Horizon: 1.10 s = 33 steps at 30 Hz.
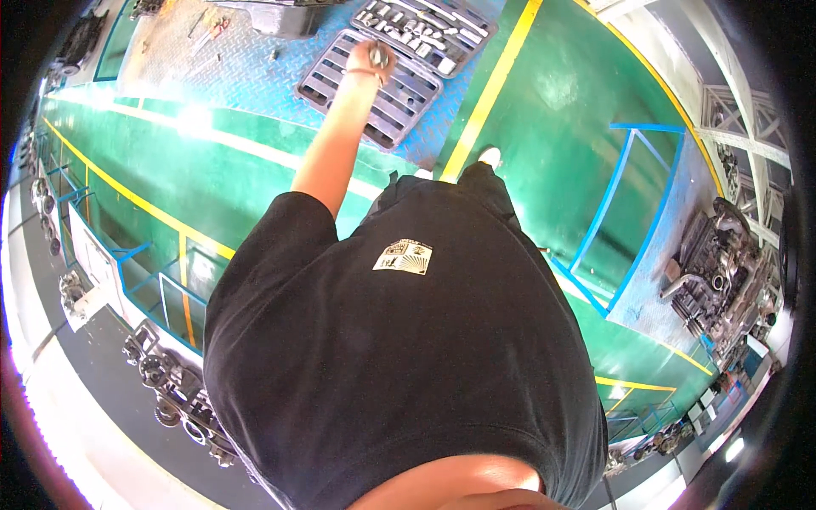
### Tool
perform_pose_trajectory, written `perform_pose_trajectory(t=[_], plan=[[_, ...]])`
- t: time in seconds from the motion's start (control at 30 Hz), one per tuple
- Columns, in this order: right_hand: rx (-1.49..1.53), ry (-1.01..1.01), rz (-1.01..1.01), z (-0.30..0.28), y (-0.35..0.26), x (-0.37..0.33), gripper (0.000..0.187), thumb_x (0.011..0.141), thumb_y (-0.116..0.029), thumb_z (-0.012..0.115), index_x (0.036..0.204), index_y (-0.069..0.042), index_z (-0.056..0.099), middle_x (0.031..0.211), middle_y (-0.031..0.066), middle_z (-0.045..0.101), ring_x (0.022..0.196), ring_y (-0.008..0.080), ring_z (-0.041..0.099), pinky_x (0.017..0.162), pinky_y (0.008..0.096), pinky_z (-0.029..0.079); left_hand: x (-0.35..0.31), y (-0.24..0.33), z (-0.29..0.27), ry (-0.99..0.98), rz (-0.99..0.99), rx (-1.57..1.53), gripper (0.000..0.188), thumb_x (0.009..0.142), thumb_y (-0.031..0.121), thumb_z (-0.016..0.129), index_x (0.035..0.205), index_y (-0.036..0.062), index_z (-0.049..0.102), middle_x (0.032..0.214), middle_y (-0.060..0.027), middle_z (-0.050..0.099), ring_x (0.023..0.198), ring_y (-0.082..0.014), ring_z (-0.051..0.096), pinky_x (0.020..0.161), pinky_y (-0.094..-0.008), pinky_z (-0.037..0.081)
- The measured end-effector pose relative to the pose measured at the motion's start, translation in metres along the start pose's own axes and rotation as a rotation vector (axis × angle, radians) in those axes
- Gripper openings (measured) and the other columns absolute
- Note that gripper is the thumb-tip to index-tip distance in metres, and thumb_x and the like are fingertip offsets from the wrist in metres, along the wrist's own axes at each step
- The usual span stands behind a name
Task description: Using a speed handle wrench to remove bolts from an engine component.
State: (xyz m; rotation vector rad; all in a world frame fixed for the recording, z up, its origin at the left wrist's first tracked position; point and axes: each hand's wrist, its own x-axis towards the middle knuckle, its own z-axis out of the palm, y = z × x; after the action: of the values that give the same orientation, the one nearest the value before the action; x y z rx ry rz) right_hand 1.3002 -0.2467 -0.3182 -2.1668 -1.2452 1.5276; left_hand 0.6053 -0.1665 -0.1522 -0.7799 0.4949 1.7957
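My left hand [363, 59] reaches over a hinged grey-black socket set case [391, 132], which lies spread on a blue chequered metal surface [263, 81]. Its fingers look closed, with a small dark, roundish metal piece [379, 57] showing at the hand; what exactly it is stays unclear. Below the hand is the case half with rows of long slots. In the farther half [468, 61] sit several silver sockets [415, 31] and bars. A thin band circles my left wrist. My right hand is out of sight.
A dark metal housing [285, 19] stands on the blue surface beyond the case, with small loose tools [219, 25] to its left. Yellow lines [493, 89] cross the green floor. To the right are a blue frame [609, 200] and an engine [722, 272]; more engine parts [174, 382] stand at lower left.
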Motion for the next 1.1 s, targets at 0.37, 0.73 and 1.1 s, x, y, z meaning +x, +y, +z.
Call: perform_pose_trajectory(t=[0.37, 0.73, 1.1], plan=[[-0.026, 0.056, -0.124, 0.033, -0.065, -0.007, 0.035, 0.088, -0.029, 0.052, 0.081, 0.003, 0.064, 0.074, 0.012, 0.064, 0.061, 0.0199, 0.057, 0.06, 0.0361, 0.045, -0.202, -0.064, 0.154, -0.428, 0.452, 0.178, 0.026, 0.078, 0.029, 0.066, 0.076, 0.0054, 0.056, 0.071, -0.0052, 0.056, 0.075, -0.0214, 0.057, 0.068, -0.0329, 0.05], [0.026, 0.124, -0.018, 0.016, -0.017, -0.005, 0.038, 0.083, -0.036, 0.057, 0.089, 0.001, 0.065, 0.085, 0.0096, 0.065, 0.065, 0.0207, 0.056, 0.065, 0.0365, 0.045, -0.019, -0.041, -0.077, 0.091, -0.031, 0.049, 0.011, 0.079, 0.017, 0.052, 0.075, 0.0063, 0.054, 0.066, -0.006, 0.056, 0.061, -0.0216, 0.056, 0.057, -0.0327, 0.05], [-0.056, 0.078, -0.009, 0.02, -0.052, -0.009, 0.038, 0.083, -0.036, 0.057, 0.089, 0.001, 0.066, 0.084, 0.0097, 0.065, 0.065, 0.0212, 0.056, 0.066, 0.0367, 0.045, 0.022, -0.018, -0.175, 0.261, -0.022, -0.26, 0.025, 0.089, 0.027, 0.044, 0.089, 0.008, 0.061, 0.076, -0.0081, 0.063, 0.071, -0.0257, 0.062, 0.068, -0.0415, 0.055]])
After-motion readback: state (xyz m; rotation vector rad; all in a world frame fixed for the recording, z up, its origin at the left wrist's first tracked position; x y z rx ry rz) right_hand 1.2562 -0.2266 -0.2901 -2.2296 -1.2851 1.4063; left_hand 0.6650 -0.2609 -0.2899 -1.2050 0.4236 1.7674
